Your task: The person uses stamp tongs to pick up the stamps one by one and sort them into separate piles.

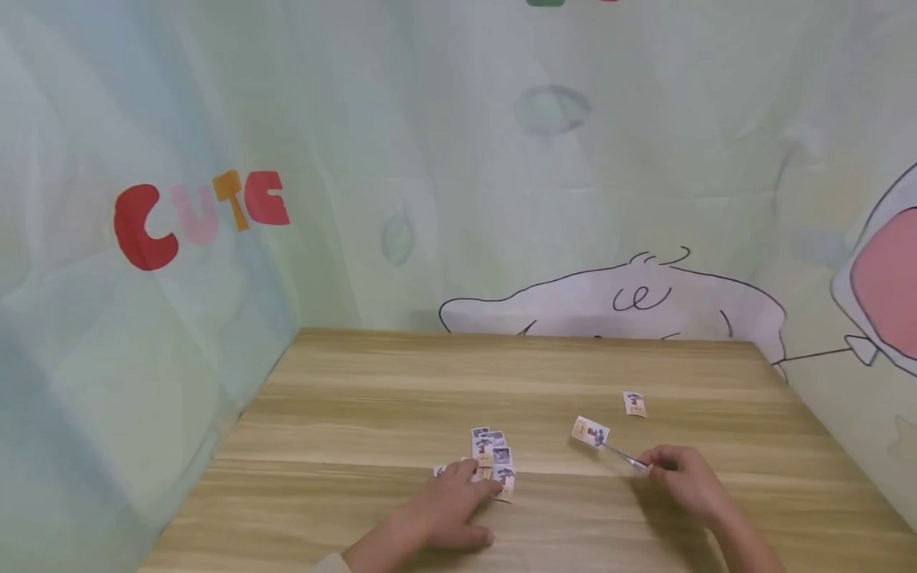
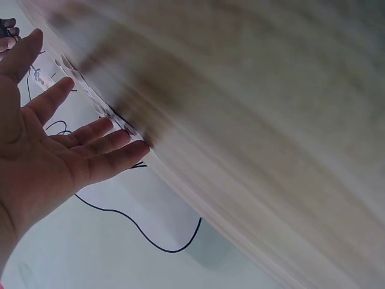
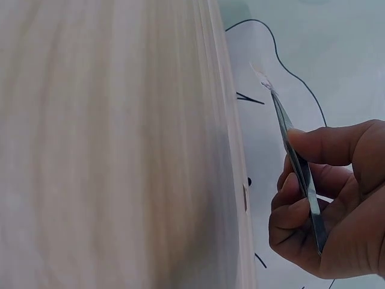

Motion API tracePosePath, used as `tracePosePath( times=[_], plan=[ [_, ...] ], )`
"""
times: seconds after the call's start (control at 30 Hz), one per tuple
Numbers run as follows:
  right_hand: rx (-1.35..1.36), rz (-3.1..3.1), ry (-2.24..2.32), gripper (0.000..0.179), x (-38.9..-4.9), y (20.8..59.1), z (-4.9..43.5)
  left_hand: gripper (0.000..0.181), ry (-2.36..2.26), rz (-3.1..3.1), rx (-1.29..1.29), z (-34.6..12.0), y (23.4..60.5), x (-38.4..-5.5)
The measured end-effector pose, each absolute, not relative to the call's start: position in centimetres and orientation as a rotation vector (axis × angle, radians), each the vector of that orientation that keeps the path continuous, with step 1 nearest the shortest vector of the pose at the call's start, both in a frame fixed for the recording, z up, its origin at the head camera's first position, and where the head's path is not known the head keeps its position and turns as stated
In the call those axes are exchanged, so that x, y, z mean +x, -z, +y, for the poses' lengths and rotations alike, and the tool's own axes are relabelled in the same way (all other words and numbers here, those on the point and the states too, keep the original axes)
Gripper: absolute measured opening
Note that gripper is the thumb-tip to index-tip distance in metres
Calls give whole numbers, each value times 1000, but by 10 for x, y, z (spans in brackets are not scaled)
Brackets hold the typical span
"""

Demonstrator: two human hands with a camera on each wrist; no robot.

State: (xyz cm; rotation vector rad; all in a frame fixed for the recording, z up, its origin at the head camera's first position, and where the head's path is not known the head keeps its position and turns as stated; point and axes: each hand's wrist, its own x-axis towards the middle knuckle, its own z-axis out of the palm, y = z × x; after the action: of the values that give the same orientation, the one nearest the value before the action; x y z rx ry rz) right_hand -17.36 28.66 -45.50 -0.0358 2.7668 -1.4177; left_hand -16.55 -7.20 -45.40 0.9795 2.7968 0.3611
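Pinched in the fingers of my right hand (image 1: 689, 481) are metal tweezers (image 3: 281, 120). A small stamp (image 1: 589, 430) with a printed picture is gripped at the tweezers' tips, held tilted. My left hand (image 1: 447, 509) lies palm down with its fingers extended, the fingertips touching a cluster of small stamps (image 1: 502, 456). Those stamps overlap each other, and the hand covers part of them. In the left wrist view the left hand (image 2: 57, 147) shows its fingers spread and nearly straight along the stamps' edge.
A single stamp (image 1: 634, 403) lies apart, behind and to the right of the held one. The wood-grain table (image 1: 358, 382) is enclosed at the back and sides by a printed cloth (image 1: 344, 223) with cartoon drawings and letters.
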Motion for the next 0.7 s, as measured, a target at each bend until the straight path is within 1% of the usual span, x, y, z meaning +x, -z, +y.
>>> tracePosePath(
  times=[0.3,0.7],
  plan=[
    [40,2755,1422,17,-180,457,299,61,-300,2803,992,-70,451,-165],
    [133,2735,1439,18,-184,460,312,61,-378,2787,954,-72,453,-162]
  ],
)
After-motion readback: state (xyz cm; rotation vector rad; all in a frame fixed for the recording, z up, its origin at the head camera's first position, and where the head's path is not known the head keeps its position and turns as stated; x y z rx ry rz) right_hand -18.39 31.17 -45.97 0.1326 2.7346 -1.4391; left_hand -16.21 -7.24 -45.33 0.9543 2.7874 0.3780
